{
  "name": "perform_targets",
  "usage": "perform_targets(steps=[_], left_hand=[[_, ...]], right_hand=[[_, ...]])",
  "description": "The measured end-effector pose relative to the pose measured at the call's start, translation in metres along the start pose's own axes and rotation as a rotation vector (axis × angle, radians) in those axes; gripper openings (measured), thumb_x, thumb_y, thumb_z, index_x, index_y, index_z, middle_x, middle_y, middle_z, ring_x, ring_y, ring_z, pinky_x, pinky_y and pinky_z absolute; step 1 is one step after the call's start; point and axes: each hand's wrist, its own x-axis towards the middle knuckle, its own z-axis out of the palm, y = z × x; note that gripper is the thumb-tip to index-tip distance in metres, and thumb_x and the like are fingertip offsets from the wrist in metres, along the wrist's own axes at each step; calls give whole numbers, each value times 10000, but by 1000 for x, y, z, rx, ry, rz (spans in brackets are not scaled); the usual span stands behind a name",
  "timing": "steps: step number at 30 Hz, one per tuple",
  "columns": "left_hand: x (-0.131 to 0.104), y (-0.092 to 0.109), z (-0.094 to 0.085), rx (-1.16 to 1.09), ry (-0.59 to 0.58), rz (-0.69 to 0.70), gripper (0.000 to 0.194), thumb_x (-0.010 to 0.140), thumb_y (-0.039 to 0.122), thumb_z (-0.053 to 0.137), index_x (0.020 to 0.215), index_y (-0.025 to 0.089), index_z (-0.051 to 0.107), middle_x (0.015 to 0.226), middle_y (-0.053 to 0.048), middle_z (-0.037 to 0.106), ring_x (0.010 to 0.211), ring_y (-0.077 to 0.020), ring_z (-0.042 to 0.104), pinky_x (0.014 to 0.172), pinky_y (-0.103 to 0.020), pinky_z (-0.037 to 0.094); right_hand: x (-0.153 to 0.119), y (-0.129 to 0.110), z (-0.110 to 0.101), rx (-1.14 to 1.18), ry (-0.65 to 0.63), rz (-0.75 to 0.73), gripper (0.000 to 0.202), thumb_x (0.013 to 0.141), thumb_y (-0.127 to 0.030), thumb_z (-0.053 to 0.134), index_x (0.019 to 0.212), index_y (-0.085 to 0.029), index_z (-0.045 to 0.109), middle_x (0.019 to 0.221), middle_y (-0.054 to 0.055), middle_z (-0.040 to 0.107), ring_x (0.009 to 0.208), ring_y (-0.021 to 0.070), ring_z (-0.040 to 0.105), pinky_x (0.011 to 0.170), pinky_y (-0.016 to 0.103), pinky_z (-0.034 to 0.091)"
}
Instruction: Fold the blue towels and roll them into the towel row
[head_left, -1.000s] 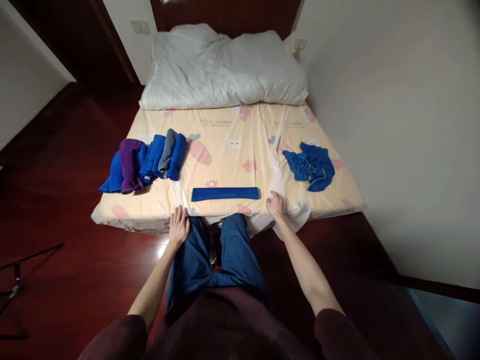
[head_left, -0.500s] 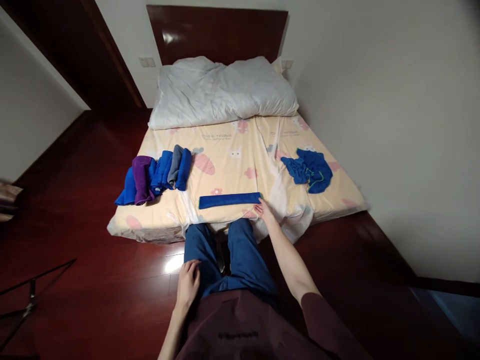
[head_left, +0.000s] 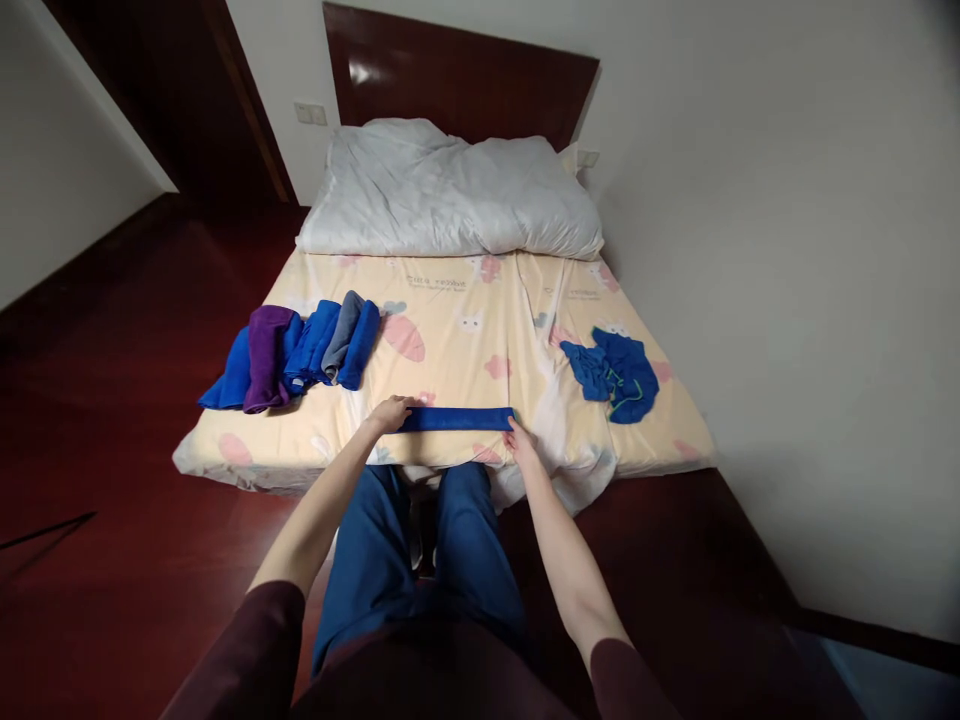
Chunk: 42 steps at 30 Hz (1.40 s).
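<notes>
A blue towel (head_left: 459, 419), folded into a long narrow strip, lies crosswise near the front edge of the bed. My left hand (head_left: 391, 413) is at its left end, fingers closed over the end. At the right end, my right hand (head_left: 517, 437) pinches the corner between thumb and fingers. To the left sits a row of rolled towels: a purple one (head_left: 268, 355), a grey one (head_left: 343, 335) and several blue ones (head_left: 359, 345). Crumpled blue cloths (head_left: 628, 375) with green edging lie on the right side of the bed.
The bed (head_left: 450, 340) has a pale yellow sheet with pink prints. A white quilt (head_left: 457, 195) is heaped before the dark headboard (head_left: 457, 75). A wall (head_left: 787, 300) runs along the right. Part of a thin black stand (head_left: 49, 530) shows on the floor at left.
My left hand has moved from beside my thigh up to the strip's left end. My right hand stays at the right end. The camera view has shifted and tilted slightly.
</notes>
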Motion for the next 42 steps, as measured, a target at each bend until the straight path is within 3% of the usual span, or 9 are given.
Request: perform_targets(steps=[4, 9, 13, 18, 21, 28, 31, 34, 42], left_hand=[[30, -14, -5, -13, -166, 42, 341, 861, 226, 676, 1174, 261, 805, 1154, -30, 815, 1075, -215, 750, 976, -257, 534], [44, -24, -6, -26, -313, 67, 282, 746, 306, 817, 1021, 252, 840, 918, 0, 821, 891, -200, 760, 798, -213, 530], [41, -22, -6, -35, -330, 76, 419, 655, 288, 867, 1071, 263, 836, 977, 4, 821, 936, -213, 756, 844, -223, 535], [32, -16, -8, -165, -312, 127, 582, 535, 199, 874, 1108, 281, 819, 1090, 4, 818, 1011, -228, 752, 914, -243, 547], [29, -11, -9, -225, -368, 107, 580, 495, 180, 851, 1068, 261, 811, 1064, -5, 817, 1015, -239, 746, 906, -266, 558], [29, 1, -5, -264, -464, 65, 358, 450, 156, 856, 796, 201, 779, 707, -2, 743, 683, -233, 697, 687, -299, 574], [24, 2, -5, -289, -411, 66, 305, 468, 163, 858, 756, 196, 764, 693, 0, 730, 670, -224, 692, 675, -288, 566], [15, -2, -9, -322, -274, 69, 317, 513, 168, 859, 819, 201, 787, 742, -5, 744, 727, -219, 708, 714, -266, 557], [-26, -30, -17, -332, 275, -117, 336, 813, 308, 738, 1114, 160, 766, 1027, -103, 765, 937, -281, 709, 879, -354, 554]], right_hand=[[10, -7, -2, 35, 7, -27, 207, 809, -202, 829, 799, -202, 622, 591, -57, 627, 487, 84, 560, 455, 145, 460], [9, -21, -1, 140, -115, -143, 241, 748, -222, 853, 880, -221, 652, 840, -43, 749, 749, 98, 692, 738, 189, 567], [-7, -35, 8, 214, -271, -250, 245, 765, -256, 840, 915, -236, 648, 927, -29, 747, 869, 110, 701, 838, 216, 557], [-36, -56, 23, 116, -301, -304, 177, 847, -279, 783, 972, -248, 662, 1098, 8, 766, 1083, 130, 704, 965, 243, 543], [-49, -64, 25, 115, -386, -327, 164, 857, -262, 769, 989, -254, 672, 1120, 11, 764, 1078, 135, 705, 964, 251, 544], [-64, -82, 26, 96, -572, -398, 231, 800, -199, 812, 1000, -220, 698, 984, 23, 774, 886, 138, 704, 818, 221, 558], [-74, -98, 39, 57, -546, -440, 268, 774, -187, 841, 989, -220, 685, 1026, 38, 791, 948, 157, 726, 836, 234, 573], [-87, -119, 65, 28, -579, -548, 330, 747, -255, 895, 1003, -225, 690, 1051, 43, 794, 1000, 172, 737, 873, 255, 592], [-144, -160, 172, -172, -845, -991, 555, 714, -553, 939, 1100, -227, 709, 1138, 76, 782, 1120, 231, 743, 1095, 379, 572]])
